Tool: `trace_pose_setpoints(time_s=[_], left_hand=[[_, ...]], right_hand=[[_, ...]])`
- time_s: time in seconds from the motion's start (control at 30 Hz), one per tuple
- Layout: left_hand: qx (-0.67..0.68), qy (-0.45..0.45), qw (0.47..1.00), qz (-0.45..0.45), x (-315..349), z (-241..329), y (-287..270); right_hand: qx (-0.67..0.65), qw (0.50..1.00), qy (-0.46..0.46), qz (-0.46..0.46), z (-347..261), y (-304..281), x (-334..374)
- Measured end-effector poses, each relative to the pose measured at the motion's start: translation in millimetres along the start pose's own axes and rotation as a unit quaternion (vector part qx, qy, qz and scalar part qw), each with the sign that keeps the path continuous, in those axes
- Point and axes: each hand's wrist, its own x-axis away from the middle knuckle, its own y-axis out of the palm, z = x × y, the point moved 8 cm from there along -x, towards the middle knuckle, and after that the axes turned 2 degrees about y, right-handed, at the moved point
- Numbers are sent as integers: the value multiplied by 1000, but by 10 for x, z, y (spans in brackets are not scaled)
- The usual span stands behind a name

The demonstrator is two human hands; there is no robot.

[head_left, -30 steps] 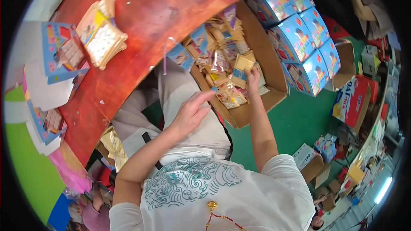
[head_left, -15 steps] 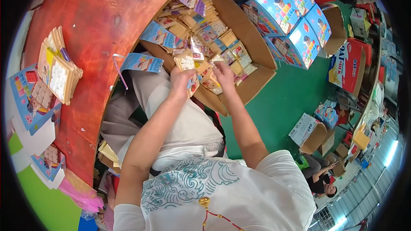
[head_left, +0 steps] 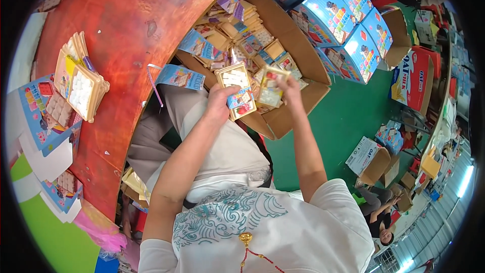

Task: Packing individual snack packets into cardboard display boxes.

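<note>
My left hand (head_left: 220, 102) grips a small flat snack pack (head_left: 235, 83) with white pieces in a cream tray and a blue-and-red label, thumb across its front. My right hand (head_left: 290, 92) holds a similar pack with a yellow label (head_left: 271, 87) by its upper right corner. The two packs hang close side by side over the near edge of a large cardboard box (head_left: 298, 100). Inside that box lie many more such packs (head_left: 247, 34) in loose heaps. Printed blue strips (head_left: 198, 45) and a purple strip (head_left: 231, 5) rest at its rim.
A red table (head_left: 121, 35) on the left carries a stack of packs (head_left: 85, 88) and blue printed sheets (head_left: 43, 106). Blue printed cartons (head_left: 328, 12) are piled beyond the box. Open cardboard boxes (head_left: 371, 161) and a seated person (head_left: 381, 217) are to the right on the green floor.
My right hand has lifted a yellow-labelled pack from the box and brought it beside the left one. My left hand's pack now faces up more fully. The view has shifted slightly.
</note>
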Motion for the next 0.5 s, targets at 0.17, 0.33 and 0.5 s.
trace_pose_setpoints(time_s=[0.17, 0.33, 0.5], left_hand=[[30, -21, 999, -14, 23, -7, 82], [56, -78, 995, -20, -33, -165, 54], [70, -77, 994, -34, 41, -103, 138]], right_hand=[[-235, 971, 18, -24, -1077, 253, 478], [-146, 983, 30, -105, -828, 811, 492], [-235, 961, 83, -116, -783, 1078, 618]])
